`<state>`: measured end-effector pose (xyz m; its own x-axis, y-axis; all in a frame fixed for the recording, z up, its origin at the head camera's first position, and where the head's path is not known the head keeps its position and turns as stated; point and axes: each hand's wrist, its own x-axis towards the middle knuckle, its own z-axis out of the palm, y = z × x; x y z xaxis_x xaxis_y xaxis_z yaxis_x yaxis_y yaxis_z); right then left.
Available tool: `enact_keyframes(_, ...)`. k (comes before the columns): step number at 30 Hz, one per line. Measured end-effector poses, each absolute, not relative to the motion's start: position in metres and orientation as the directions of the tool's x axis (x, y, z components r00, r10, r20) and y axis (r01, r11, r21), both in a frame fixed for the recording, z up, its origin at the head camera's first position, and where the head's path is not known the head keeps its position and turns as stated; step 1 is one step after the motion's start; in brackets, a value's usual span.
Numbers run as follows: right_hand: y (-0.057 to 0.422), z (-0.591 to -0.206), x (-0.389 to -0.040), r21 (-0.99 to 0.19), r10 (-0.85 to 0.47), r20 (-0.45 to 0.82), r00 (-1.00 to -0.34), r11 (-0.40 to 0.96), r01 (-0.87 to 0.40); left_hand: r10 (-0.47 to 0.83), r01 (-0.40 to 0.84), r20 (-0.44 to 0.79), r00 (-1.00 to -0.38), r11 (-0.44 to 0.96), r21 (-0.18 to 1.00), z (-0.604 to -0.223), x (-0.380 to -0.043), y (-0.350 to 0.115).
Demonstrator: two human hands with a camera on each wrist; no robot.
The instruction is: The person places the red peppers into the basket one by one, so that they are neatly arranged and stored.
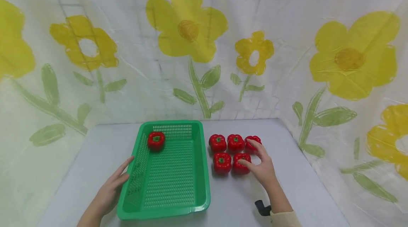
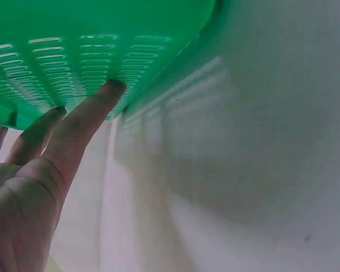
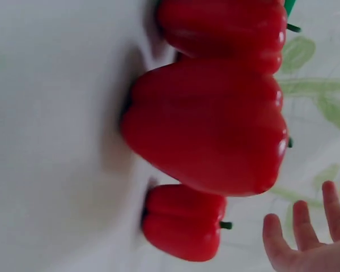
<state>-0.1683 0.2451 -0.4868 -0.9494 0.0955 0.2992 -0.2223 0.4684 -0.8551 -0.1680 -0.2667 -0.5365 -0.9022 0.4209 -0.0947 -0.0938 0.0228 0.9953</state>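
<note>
My left hand (image 1: 106,193) rests with extended fingers against the left side of a green perforated plastic basket (image 1: 206,174); in the left wrist view its fingertips meet the slotted wall. One red bell pepper (image 1: 156,142) sits inside the basket at the back left. Several more stand in two rows to the basket's right. Over the right end of these rows hovers my right hand (image 1: 264,170), thumb and fingers spread. Its thumb overlaps the front right bell pepper (image 1: 240,166), large in the right wrist view, and its fingers overlap the back right bell pepper (image 1: 248,146).
A white table (image 1: 236,198) carries everything. Behind it and along both sides hangs a pale curtain (image 1: 137,89) printed with yellow flowers. A small black bent piece (image 1: 262,208) shows beside my right wrist.
</note>
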Motion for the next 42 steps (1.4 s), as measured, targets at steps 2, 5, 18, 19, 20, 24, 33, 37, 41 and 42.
enact_keyframes(2, 0.252, -0.499, -0.172, -0.864, 0.076, 0.263, -0.962, 0.462, -0.2, 0.41, -0.099, -0.102, -0.906, 0.029, 0.995, -0.537, -0.167, -0.266)
enact_keyframes(5, 0.261, -0.515, -0.177, -0.874, 0.052, 0.216, -0.975, 0.456, -0.169, 0.396, -0.102, -0.109, -0.912, 0.039, 0.994, -0.537, -0.167, -0.266)
enact_keyframes(18, 0.275, -0.547, -0.182, -0.916, -0.008, 0.058, -0.998, 0.398, -0.056, 0.412, -0.082, -0.081, -0.908, 0.015, 0.997, -0.535, -0.171, -0.267)
enact_keyframes(19, 0.276, -0.548, -0.182, -0.919, -0.006, 0.053, -0.999, 0.391, -0.051, 0.413, -0.08, -0.078, -0.907, 0.012, 0.997, -0.535, -0.171, -0.267)
enact_keyframes(20, 0.276, -0.55, -0.182, -0.921, -0.004, 0.048, -0.999, 0.386, -0.046, 0.415, -0.079, -0.076, -0.907, 0.011, 0.997, -0.535, -0.171, -0.267)
enact_keyframes(24, 0.276, -0.554, -0.18, -0.925, 0.016, 0.018, -1.0, 0.379, -0.01, 0.421, -0.086, -0.079, -0.903, 0.003, 0.996, -0.535, -0.171, -0.267)
enact_keyframes(33, 0.272, -0.554, -0.178, -0.918, 0.066, 0.016, -0.998, 0.397, 0.011, 0.483, -0.09, -0.039, -0.875, -0.082, 0.993, -0.539, -0.166, -0.27)
enact_keyframes(37, 0.272, -0.554, -0.178, -0.919, 0.074, 0.032, -0.997, 0.395, 0.0, 0.469, -0.089, -0.048, -0.882, -0.066, 0.994, -0.54, -0.167, -0.27)
enact_keyframes(41, 0.274, -0.551, -0.176, -0.916, 0.087, 0.053, -0.995, 0.401, -0.014, 0.467, -0.097, -0.062, -0.882, -0.053, 0.994, -0.539, -0.168, -0.269)
enact_keyframes(42, 0.274, -0.55, -0.176, -0.914, 0.092, 0.059, -0.994, 0.405, -0.017, 0.469, -0.099, -0.062, -0.881, -0.055, 0.994, -0.539, -0.168, -0.269)
